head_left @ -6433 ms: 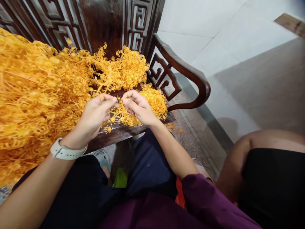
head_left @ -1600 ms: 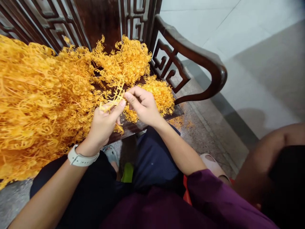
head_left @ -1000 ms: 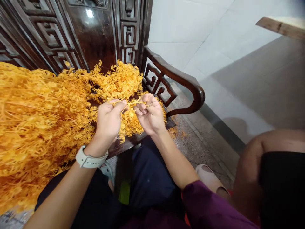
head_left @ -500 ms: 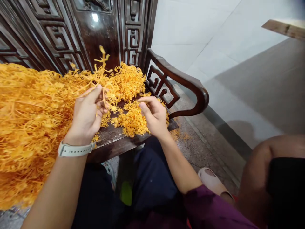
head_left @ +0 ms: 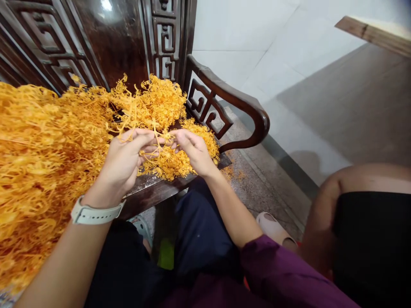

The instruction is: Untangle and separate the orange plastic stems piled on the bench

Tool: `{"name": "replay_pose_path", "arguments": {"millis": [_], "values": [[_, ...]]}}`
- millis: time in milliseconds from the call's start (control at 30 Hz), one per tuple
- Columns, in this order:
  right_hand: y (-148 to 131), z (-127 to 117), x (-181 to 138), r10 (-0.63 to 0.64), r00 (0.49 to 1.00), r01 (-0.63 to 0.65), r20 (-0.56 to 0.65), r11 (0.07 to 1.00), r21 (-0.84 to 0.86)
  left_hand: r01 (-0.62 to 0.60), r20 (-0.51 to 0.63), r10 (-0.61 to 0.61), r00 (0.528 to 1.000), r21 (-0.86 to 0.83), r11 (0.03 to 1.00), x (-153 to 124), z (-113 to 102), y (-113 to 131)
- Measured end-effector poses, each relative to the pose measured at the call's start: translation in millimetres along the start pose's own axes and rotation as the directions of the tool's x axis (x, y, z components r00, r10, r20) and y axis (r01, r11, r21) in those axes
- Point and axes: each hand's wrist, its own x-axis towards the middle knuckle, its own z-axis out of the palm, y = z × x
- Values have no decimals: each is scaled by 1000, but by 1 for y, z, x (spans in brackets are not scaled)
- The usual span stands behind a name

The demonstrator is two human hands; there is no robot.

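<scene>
The carved wooden bench (head_left: 150,194) fills the far left; on it the big heap of orange plastic sprigs (head_left: 41,162) lies at left, with a smaller pile (head_left: 184,160) by the armrest (head_left: 234,100); half a second ago our left hand (head_left: 123,164) was raised and apart, and now it has met our right hand (head_left: 192,149) over that pile, both pinching one sprig (head_left: 157,143) at the fingertips (the working of single pieces goes on, we judge); we read no writing anywhere, the watch band (head_left: 93,212) included.

Orange-yellow plastic sprigs (head_left: 48,162) left of the left hand (head_left: 123,164); dark brown fretwork-carved bench (head_left: 231,96) beyond; pale grey watch strap (head_left: 93,214) at its wrist
</scene>
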Motion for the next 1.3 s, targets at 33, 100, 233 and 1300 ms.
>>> {"name": "replay_pose_path", "arguments": {"millis": [33,100,233,1300], "values": [[-1,5,0,4,1000,-5,15,998,62,-1,0,1,1000,9,1000,-1,2,-1],[-1,11,-1,-1,1000,2,-13,994,112,-7,28,6,1000,24,1000,-2,4,-4],[1,11,-3,-7,1000,7,-3,990,139,-43,125,31,992,97,994,-1,6,-9],[29,-38,0,9,957,-135,-290,899,-417,-14,-53,6,999,-158,987,15,24,-10]]}}
